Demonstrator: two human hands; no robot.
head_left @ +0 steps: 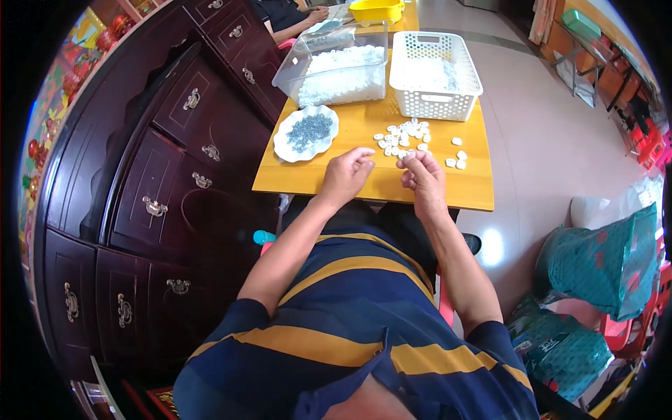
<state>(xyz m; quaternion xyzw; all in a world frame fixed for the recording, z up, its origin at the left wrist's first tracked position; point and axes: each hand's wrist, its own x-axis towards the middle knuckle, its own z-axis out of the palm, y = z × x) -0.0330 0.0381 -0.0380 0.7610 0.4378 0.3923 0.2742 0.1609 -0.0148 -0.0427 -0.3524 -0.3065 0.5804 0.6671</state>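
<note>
Yellow worktop (462,192): white pieces (404,131) just beyond right hand (427,180). It and left hand (346,176) curled; can't tell if clamped. Likely piece-by-piece handling; next move calls for fine pinch.

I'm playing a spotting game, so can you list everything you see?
table: one, yellow-brown, centre
loose pieces: many, white, on the table
plate: one, white, table's left
small bits: many, dark grey, on the plate
bin: one, clear, table's far left, holding white pieces
basket: one, white, right of the bin
tub: one, yellow, top centre
another person: one, dark top, beyond the bin
cabinet: one, dark brown, left
decorations: several, mostly red, left rim
container: one, green, upper right
stools: several, red, right edge
bags: at least two, teal, lower right
striped shirt: one, navy and yellow, bottom
forearms: two, bare, lower centre
left hand: one, bare, over the table
right hand: one, bare, by the loose pieces
</note>
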